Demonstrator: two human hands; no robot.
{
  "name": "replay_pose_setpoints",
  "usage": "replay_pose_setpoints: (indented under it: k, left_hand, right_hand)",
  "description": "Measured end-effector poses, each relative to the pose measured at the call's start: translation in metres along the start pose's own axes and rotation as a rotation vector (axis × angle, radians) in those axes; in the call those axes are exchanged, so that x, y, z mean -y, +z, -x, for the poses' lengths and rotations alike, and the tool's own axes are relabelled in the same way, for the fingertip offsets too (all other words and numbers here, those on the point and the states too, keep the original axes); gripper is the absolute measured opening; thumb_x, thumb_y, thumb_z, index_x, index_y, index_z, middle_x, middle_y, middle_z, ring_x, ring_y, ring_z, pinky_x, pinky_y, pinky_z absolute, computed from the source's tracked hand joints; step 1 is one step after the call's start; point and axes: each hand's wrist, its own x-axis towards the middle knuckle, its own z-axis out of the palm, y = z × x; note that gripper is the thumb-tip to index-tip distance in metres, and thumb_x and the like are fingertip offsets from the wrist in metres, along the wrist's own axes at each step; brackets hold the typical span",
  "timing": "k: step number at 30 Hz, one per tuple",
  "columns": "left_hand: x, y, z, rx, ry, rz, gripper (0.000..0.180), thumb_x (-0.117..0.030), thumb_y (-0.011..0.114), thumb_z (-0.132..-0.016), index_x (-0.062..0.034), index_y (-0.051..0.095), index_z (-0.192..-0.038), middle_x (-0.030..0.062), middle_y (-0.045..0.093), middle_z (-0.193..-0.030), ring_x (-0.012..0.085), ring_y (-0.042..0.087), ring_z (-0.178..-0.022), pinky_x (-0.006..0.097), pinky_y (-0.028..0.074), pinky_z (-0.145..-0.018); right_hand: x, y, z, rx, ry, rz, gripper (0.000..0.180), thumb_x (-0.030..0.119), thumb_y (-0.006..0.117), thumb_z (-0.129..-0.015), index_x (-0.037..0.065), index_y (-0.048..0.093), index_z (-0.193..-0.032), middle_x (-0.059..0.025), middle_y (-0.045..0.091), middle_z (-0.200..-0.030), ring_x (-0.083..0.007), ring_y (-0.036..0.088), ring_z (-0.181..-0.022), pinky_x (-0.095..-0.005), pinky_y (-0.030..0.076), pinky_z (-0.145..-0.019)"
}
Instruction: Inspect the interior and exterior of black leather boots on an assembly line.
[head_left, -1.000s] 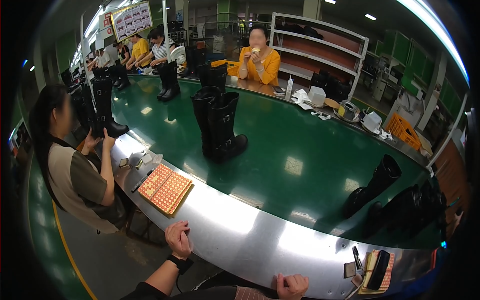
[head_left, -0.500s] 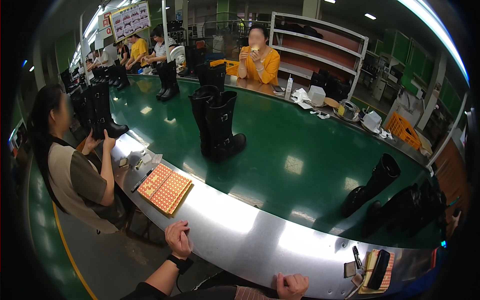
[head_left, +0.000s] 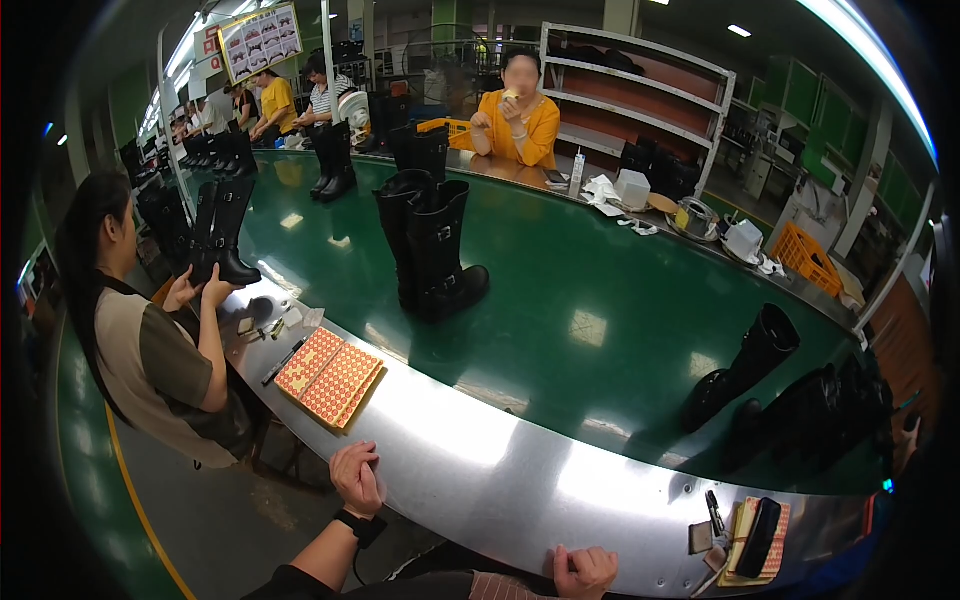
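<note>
My left hand rests at the near edge of the metal ledge, its fingers curled loosely together with nothing in them. A dark band circles that wrist. Farther right, my right hand lies on the same edge, fingers folded in and no object visible in it. Closest to the left hand is a red-and-yellow patterned pad. To the right of my right hand, a dark phone lies on a similar pad. Beyond the ledge, a pair of tall black buckled boots stands on the green belt.
At left a co-worker holds black boots. Another person in orange sits across the belt. One tall boot leans at right beside more dark boots. A pen and small tools lie on the ledge.
The co-worker at left has lowered and tilted the boots toward the ledge. The person across has lowered one hand from the mouth. My hands have stayed still.
</note>
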Motion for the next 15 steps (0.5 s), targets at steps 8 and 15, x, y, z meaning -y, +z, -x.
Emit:
replay_pose_setpoints:
  k: [8,15]
  left_hand:
    - [-0.0007,-0.0006,-0.0007,0.005,0.001,-0.001,0.022,-0.016,0.047,-0.085,-0.0038,0.066,-0.083,0.0130,0.073,-0.099,0.0340,0.066,-0.099,0.043,0.044,-0.091]
    - [-0.0003,-0.0002,-0.0003,0.005,0.010,-0.006,0.022,-0.017,0.047,-0.086,-0.0039,0.066,-0.084,0.0129,0.073,-0.099,0.0340,0.066,-0.098,0.043,0.043,-0.091]
  right_hand:
    - [-0.0008,0.0014,0.0018,0.000,0.003,-0.002,0.030,0.019,0.076,-0.081,0.012,0.053,-0.063,-0.0077,0.052,-0.061,-0.0286,0.053,-0.058,-0.0421,0.038,-0.059]
    - [-0.0010,0.0016,0.0017,0.002,-0.001,0.005,0.030,0.018,0.077,-0.080,0.012,0.053,-0.063,-0.0077,0.051,-0.061,-0.0286,0.052,-0.057,-0.0419,0.037,-0.058]
